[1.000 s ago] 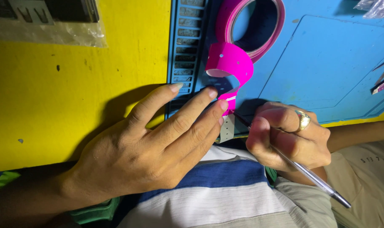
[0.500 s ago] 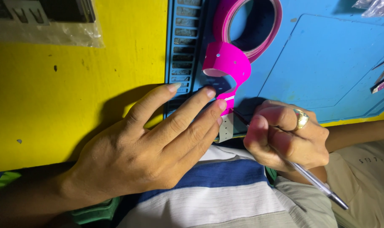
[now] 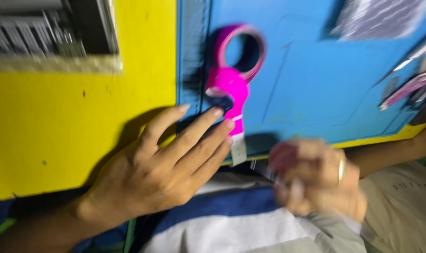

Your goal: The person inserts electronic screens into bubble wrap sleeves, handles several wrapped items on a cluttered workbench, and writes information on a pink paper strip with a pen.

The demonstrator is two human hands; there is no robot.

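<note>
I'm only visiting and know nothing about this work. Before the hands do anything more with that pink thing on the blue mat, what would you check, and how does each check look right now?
1. Left hand steadying the pink device: ok, its fingertips rest on the lower end.
2. Device lying fully on the blue mat: ok, near the mat's left edge.
3. Right hand in position: not ok, it is off the mat's near edge and apart from the device.
4. What the right hand holds: cannot tell, it is blurred.
5. Sharpness of view: not ok, the picture is smeared.
6. Spare tools at the mat's right edge out of the way: ok.
</note>
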